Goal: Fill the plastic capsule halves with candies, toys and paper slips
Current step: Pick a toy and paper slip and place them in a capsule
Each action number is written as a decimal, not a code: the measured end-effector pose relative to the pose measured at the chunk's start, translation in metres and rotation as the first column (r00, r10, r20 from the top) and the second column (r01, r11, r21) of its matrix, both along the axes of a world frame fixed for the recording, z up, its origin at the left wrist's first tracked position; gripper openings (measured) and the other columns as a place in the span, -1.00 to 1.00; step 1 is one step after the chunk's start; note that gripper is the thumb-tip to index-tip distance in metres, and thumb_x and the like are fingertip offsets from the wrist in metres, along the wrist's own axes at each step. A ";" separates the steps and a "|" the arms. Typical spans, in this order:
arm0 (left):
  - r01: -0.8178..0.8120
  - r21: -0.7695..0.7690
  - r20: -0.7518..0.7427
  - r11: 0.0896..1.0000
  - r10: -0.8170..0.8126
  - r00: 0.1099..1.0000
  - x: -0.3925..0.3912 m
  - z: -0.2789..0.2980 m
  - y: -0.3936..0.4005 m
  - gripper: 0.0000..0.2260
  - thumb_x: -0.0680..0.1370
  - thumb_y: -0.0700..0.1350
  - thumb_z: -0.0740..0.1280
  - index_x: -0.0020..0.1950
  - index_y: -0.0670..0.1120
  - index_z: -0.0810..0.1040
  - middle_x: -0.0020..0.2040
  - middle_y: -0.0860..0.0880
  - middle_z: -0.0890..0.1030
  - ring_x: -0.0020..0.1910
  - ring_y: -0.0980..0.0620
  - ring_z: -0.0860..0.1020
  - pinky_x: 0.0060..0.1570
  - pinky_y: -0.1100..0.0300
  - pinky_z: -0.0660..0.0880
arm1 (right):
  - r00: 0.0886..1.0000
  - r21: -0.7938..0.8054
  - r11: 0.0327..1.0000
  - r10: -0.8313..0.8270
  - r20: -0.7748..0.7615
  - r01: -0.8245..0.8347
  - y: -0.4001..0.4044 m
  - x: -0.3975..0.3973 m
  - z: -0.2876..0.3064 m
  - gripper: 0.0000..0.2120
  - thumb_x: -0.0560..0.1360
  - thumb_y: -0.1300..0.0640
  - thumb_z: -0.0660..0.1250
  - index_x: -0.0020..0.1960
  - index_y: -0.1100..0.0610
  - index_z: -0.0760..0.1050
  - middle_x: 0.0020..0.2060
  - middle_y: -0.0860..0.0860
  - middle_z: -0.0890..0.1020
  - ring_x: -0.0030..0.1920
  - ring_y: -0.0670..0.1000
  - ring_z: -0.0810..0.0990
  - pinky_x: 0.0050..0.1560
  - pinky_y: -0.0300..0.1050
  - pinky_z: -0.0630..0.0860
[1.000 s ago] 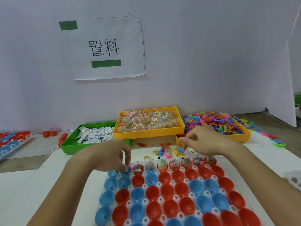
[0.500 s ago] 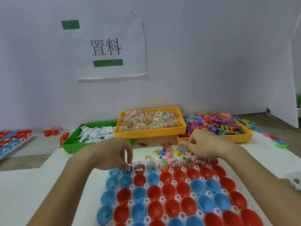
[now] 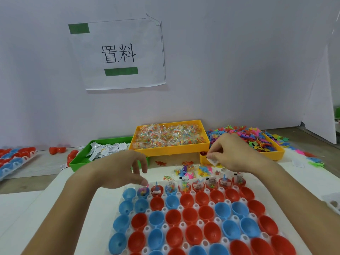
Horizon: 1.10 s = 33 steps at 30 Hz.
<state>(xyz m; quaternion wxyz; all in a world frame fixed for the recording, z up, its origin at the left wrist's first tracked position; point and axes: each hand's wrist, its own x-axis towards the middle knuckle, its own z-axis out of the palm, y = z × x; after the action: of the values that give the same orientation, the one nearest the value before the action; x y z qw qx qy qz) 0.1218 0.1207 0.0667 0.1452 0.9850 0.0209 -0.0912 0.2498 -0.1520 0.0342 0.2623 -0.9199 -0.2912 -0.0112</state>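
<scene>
1. Nearest the camera, the white holder tray (image 3: 184,224) is carrying rows of red and blue capsule halves (image 3: 191,234), mouths up; every row but the farthest is sitting bare.
2. The far row of the holder tray is showing candy, a small toy and a slip in most cups, while its leftmost blue half (image 3: 129,193) is looking unfilled, so the loading step seems to be finishing its first row.
3. The left hand (image 3: 117,170) is hovering just over the left end of that row, fingers (image 3: 141,163) loosely curled and, as far as can be seen, holding nothing.
4. The right hand (image 3: 233,152) is poised beyond the right end of the row, its fingers pinching a white paper slip (image 3: 211,160).
5. Just past the holder tray, a small heap of loose toys and candy packets (image 3: 191,170) is lying on the bench (image 3: 25,208).
6. Farther still behind the holder tray, the green slip tray (image 3: 81,162), the yellow candy tray (image 3: 169,149) and the yellow toy tray (image 3: 272,153) are standing along the wall.
7. The next move probably calls for carrying the slip to a cup lacking one and dropping it in upright, without toppling neighbours.
</scene>
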 end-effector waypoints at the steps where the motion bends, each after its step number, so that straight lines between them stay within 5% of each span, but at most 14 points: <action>1: 0.008 -0.010 0.061 1.000 -0.007 0.998 -0.001 0.003 -0.002 -0.83 0.47 0.14 0.44 -0.03 0.20 0.50 -0.06 0.17 0.58 -0.11 0.18 0.56 -0.17 0.30 0.48 | 1.000 0.067 0.998 0.019 0.006 -0.019 0.002 -0.004 0.004 -0.89 0.55 0.15 0.43 -0.09 0.05 0.73 -0.19 -0.13 0.70 -0.25 -0.26 0.57 -0.21 -0.43 0.41; 4: 0.098 -0.135 0.305 0.986 -0.052 0.951 -0.001 0.010 -0.017 -0.96 0.54 0.05 0.38 -0.04 0.15 0.55 -0.09 0.15 0.60 -0.12 0.14 0.57 -0.09 0.15 0.55 | 0.988 0.287 0.949 0.149 -0.050 -0.129 0.010 -0.017 0.013 -0.82 0.48 0.22 0.50 -0.09 -0.06 0.70 -0.21 -0.16 0.72 -0.11 -0.22 0.67 -0.02 -0.30 0.55; 8: 0.208 -0.399 0.477 0.893 0.008 0.879 0.002 0.013 -0.049 -0.95 0.55 -0.07 0.40 -0.02 0.00 0.63 -0.14 0.04 0.65 -0.17 0.08 0.61 -0.09 0.08 0.60 | 0.943 0.477 0.852 0.309 -0.121 -0.218 0.020 -0.037 0.025 -0.69 0.41 0.29 0.54 0.04 -0.01 0.58 -0.18 0.02 0.71 -0.16 0.01 0.72 -0.09 -0.12 0.68; 18: 0.176 -0.603 0.400 0.778 0.104 0.911 0.006 0.007 -0.061 -0.88 0.44 -0.26 0.50 -0.06 -0.16 0.64 -0.21 -0.14 0.71 -0.20 -0.16 0.69 -0.10 0.11 0.64 | 0.941 0.462 0.846 0.333 -0.064 -0.267 0.031 -0.054 0.032 -0.58 0.40 0.25 0.57 0.08 -0.11 0.47 -0.19 -0.03 0.68 -0.21 -0.01 0.72 -0.10 0.08 0.68; 22: 0.168 -0.536 0.349 0.828 0.036 0.936 0.004 0.011 -0.050 -0.90 0.44 -0.30 0.51 -0.10 -0.14 0.68 -0.26 -0.15 0.70 -0.25 -0.13 0.66 -0.11 0.12 0.62 | 0.936 0.431 0.854 0.348 -0.056 -0.292 0.032 -0.056 0.032 -0.59 0.44 0.25 0.53 0.14 -0.14 0.52 -0.15 -0.04 0.70 -0.19 -0.02 0.72 -0.05 0.04 0.67; 29: 0.068 -0.107 0.037 0.992 -0.065 0.997 -0.007 0.016 -0.016 -0.90 0.49 -0.16 0.48 -0.19 0.01 0.65 -0.25 0.03 0.70 -0.26 0.05 0.66 -0.19 0.15 0.62 | 0.954 0.423 0.871 0.295 -0.044 -0.250 0.022 -0.047 0.035 -0.69 0.53 0.24 0.43 0.17 -0.08 0.53 -0.16 -0.03 0.72 -0.13 -0.07 0.70 0.11 -0.11 0.60; 33: 0.027 -0.081 -0.056 0.996 -0.031 0.998 -0.011 0.016 -0.009 -0.90 0.50 -0.12 0.47 -0.20 0.04 0.62 -0.26 0.12 0.69 -0.29 0.16 0.66 -0.25 0.28 0.56 | 0.958 0.420 0.875 0.282 -0.040 -0.240 0.019 -0.042 0.035 -0.72 0.54 0.23 0.42 0.14 -0.09 0.54 -0.17 0.01 0.72 -0.13 -0.07 0.70 0.11 -0.13 0.58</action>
<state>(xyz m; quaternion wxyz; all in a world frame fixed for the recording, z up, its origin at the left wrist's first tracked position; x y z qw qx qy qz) 0.1112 0.1112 0.0827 0.1828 0.9755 0.0071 -0.1223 0.2077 -0.1332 0.0690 0.4630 -0.7957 -0.3904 0.0097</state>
